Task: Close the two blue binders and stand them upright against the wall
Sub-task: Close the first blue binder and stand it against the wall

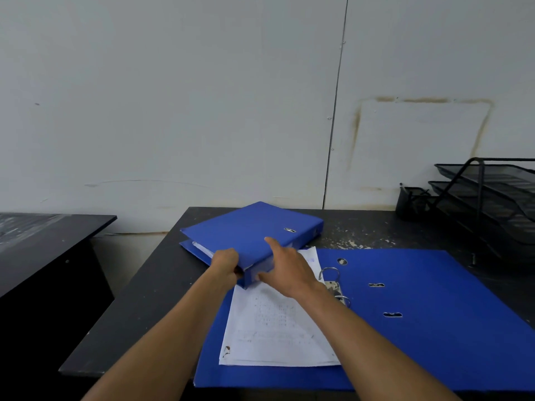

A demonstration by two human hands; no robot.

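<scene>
While both hands grip it, the closed binder (pixel 249 233) lies flat on the dark table (pixel 150 299), toward the back edge and still short of the wall (pixel 173 96), its near corner resting over the top of the second binder's papers. The left hand (pixel 224 263) curls around the near left corner, fingers wrapped under the edge with the knuckles up; the fingertips themselves are hidden beneath the cover. The right hand (pixel 286 269) holds the same near end from the right, thumb laid on top of the cover and fingers pressed against the short side facing the camera. White sheets show in the gap along the closed binder's left side, so its cover sits slightly raised there.

The open binder (pixel 419 314) lies spread flat across the front right part of the table, reaching the front edge. A stack of papers (pixel 275 328) rests on its left half, and the metal rings (pixel 330 274) stand up at the middle, partly hidden behind the right wrist.

At the back right corner sit a black mesh paper tray (pixel 498 195) with stacked tiers and, just left of it, a mesh pen cup (pixel 411 201). A second dark desk (pixel 43 233) stands apart to the left.
</scene>
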